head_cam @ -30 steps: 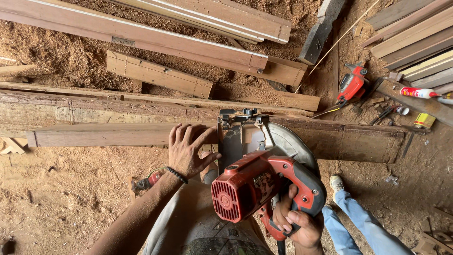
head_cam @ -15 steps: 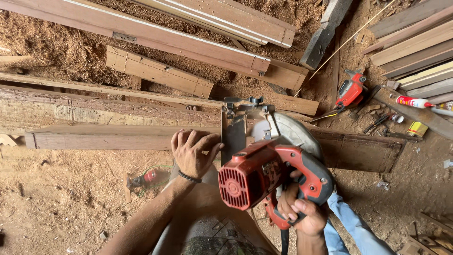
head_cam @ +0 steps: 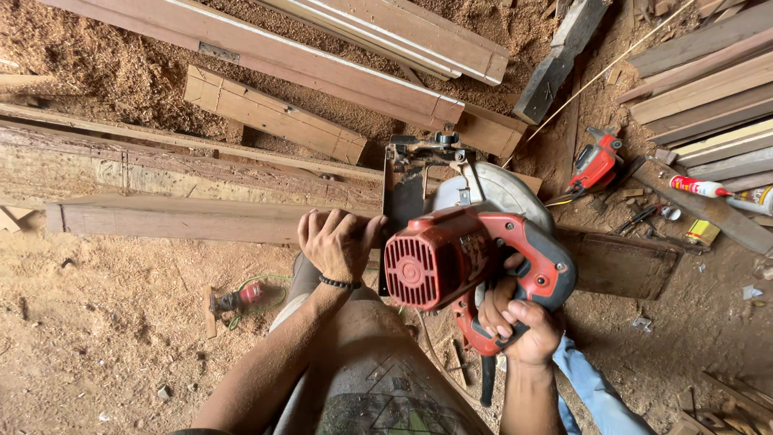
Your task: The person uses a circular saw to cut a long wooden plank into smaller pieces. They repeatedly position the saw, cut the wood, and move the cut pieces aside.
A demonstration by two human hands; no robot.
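A red circular saw with a grey blade guard rests on a long weathered wooden beam lying across the sawdust floor. My right hand grips the saw's red rear handle. My left hand presses flat on the near plank of the beam, just left of the saw's metal base plate. A dark bead bracelet sits on my left wrist. The blade itself is hidden under the guard.
Several planks and boards lie beyond the beam on heaped sawdust. A second red power tool lies at the right near stacked timber, tubes and small tools. A small red tool with green cord lies on the floor at left.
The saw and both hands have shifted along the beam together with my view. My left hand stays pressed on the plank and my right hand keeps its grip on the handle.
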